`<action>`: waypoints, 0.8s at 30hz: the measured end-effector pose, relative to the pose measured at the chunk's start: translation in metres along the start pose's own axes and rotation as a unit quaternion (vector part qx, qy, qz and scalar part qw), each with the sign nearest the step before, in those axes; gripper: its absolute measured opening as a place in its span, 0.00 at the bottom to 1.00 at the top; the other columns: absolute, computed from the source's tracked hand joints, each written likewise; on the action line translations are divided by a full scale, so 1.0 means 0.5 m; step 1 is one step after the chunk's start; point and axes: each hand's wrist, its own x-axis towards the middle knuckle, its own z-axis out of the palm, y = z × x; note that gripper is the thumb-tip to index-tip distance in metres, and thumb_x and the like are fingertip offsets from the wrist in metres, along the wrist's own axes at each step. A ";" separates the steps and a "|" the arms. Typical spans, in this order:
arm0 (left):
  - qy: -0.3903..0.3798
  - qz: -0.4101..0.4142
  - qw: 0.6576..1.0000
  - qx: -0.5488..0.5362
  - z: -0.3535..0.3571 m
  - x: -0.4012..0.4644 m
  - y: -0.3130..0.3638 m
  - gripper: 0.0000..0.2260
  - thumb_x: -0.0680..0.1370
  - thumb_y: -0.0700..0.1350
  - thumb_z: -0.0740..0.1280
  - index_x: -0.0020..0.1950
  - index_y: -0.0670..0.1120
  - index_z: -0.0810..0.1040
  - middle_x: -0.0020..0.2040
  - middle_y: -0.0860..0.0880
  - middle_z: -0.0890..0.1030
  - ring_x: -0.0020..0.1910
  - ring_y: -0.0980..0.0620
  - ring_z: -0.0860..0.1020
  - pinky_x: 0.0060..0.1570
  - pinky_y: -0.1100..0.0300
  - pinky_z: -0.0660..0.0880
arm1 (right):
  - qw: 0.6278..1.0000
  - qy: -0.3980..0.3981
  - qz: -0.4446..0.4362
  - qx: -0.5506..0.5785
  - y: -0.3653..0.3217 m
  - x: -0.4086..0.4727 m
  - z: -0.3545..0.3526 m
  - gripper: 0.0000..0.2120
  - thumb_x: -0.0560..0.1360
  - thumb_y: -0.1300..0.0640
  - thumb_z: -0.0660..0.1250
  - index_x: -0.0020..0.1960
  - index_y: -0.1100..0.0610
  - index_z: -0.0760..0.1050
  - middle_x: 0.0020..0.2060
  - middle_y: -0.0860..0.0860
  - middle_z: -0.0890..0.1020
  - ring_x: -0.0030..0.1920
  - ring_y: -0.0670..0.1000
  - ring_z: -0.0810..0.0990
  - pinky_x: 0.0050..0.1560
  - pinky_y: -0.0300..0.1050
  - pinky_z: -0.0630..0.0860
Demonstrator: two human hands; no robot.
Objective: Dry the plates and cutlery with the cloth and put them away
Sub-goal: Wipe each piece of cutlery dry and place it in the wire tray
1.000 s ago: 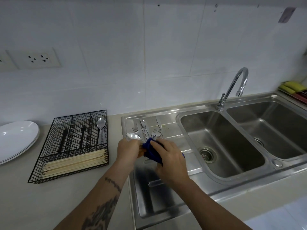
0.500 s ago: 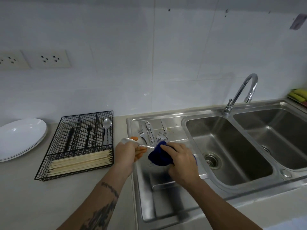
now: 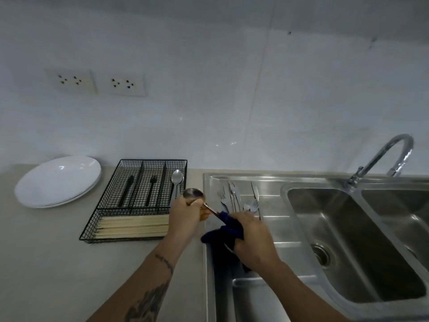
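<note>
At the far left of the pale, matte bench sits a stack of white plates (image 3: 58, 181), round, glossy and shallow, close to the tiled wall. Just right of them stands a black wire basket (image 3: 137, 201), a rectangular mesh tray split into compartments: two dark-handled pieces lie in the back sections, a shiny metal spoon (image 3: 177, 180) lies in the back right one, and a tidy row of pale wooden chopsticks (image 3: 134, 226) fills the long front section. Over the basket's right edge, the left hand (image 3: 185, 217) grips a steel spoon (image 3: 193, 195) near its bowl, fingers curled round it, the smooth oval bowl pointing towards the wall and the thin handle running off to the right. That handle disappears into a dark blue cloth (image 3: 224, 231), soft and bunched, which the right hand (image 3: 253, 238) clutches with fingers folded over the fabric, above the near left part of the steel draining board (image 3: 267, 296). Behind the hands, on the ribbed back part of that board, lie several silver forks and knives (image 3: 236, 201), loosely side by side. Further right the brushed steel sink (image 3: 348, 252) drops into a deep rounded basin with a round drain, and a curved chrome tap (image 3: 385, 159) arches over its back edge.
</note>
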 end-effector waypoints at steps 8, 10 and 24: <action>0.007 -0.014 0.997 0.070 -0.068 0.137 0.004 0.07 0.81 0.42 0.63 0.52 0.39 0.76 0.39 0.42 0.82 0.34 0.46 0.85 0.36 0.51 0.83 | 0.998 -0.032 0.025 0.056 0.008 0.073 0.017 0.29 0.65 0.65 0.69 0.62 0.43 0.75 0.50 0.43 0.79 0.47 0.43 0.78 0.47 0.43 0.79; 0.003 0.008 0.993 0.117 -0.084 0.184 0.012 0.14 0.82 0.47 0.60 0.47 0.37 0.77 0.38 0.39 0.82 0.32 0.46 0.85 0.37 0.48 0.82 | 0.997 -0.032 0.028 0.059 0.013 0.085 0.020 0.29 0.65 0.67 0.68 0.62 0.45 0.75 0.50 0.44 0.79 0.48 0.43 0.78 0.50 0.42 0.78; -0.014 0.038 0.937 0.347 -0.053 0.339 -0.016 0.08 0.76 0.36 0.64 0.54 0.42 0.73 0.42 0.48 0.77 0.37 0.53 0.74 0.30 0.62 0.66 | 0.991 -0.044 0.093 0.083 0.053 0.091 0.026 0.26 0.67 0.69 0.69 0.58 0.43 0.76 0.48 0.40 0.80 0.47 0.38 0.78 0.47 0.26 0.72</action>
